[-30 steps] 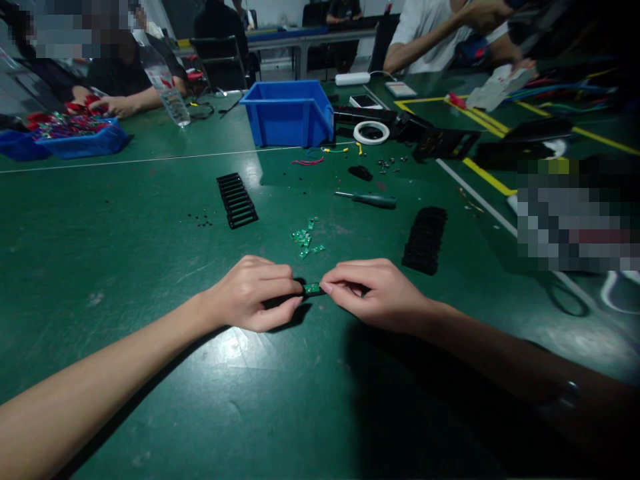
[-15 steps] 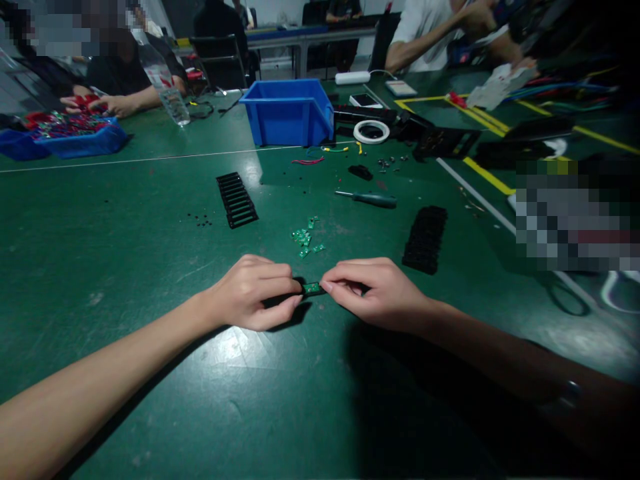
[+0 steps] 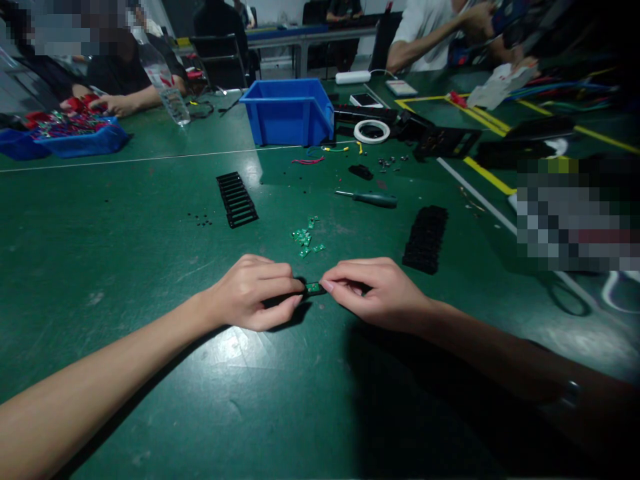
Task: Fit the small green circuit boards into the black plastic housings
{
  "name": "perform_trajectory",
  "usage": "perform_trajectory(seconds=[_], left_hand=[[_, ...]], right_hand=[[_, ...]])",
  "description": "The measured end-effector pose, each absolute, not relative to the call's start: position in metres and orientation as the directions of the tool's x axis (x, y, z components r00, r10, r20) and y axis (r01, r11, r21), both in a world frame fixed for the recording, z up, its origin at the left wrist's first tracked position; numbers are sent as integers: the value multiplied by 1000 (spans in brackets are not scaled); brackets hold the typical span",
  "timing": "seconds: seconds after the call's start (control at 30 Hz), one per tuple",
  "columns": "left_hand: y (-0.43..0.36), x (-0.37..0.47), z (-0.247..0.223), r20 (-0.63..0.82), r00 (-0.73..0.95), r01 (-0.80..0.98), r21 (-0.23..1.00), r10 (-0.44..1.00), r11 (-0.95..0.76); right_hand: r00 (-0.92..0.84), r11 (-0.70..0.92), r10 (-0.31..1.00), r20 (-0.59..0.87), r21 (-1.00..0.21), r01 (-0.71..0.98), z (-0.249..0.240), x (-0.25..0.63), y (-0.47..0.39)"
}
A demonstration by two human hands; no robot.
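Two hands [image 3: 260,293] pinch a small black-and-green part [image 3: 313,289] on a glossy green table [image 3: 135,233], a black chair [image 3: 217,52] beyond.

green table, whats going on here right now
A person has both bare hands down at the green table, working on a small green board seen against a dark piece. The left hand has its fingers at one end, the right hand its fingertips at the other; how firm either grip is can't be told. More small green boards lie loose just beyond, with a screwdriver further back.
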State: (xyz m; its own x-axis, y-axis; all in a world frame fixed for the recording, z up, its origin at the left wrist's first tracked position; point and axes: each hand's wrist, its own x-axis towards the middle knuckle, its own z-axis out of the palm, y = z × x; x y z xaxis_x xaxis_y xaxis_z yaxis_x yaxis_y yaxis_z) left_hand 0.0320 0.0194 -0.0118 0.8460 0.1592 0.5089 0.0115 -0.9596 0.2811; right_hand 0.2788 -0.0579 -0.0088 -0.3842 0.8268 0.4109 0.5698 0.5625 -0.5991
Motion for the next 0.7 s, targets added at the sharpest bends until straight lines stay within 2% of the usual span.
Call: perform_trajectory(seconds=[0.7], left_hand=[[19, 33, -9, 486, 858, 26, 286, 169, -958]], right_hand=[[-411, 567, 823, 391, -604, 561, -10, 279, -57]])
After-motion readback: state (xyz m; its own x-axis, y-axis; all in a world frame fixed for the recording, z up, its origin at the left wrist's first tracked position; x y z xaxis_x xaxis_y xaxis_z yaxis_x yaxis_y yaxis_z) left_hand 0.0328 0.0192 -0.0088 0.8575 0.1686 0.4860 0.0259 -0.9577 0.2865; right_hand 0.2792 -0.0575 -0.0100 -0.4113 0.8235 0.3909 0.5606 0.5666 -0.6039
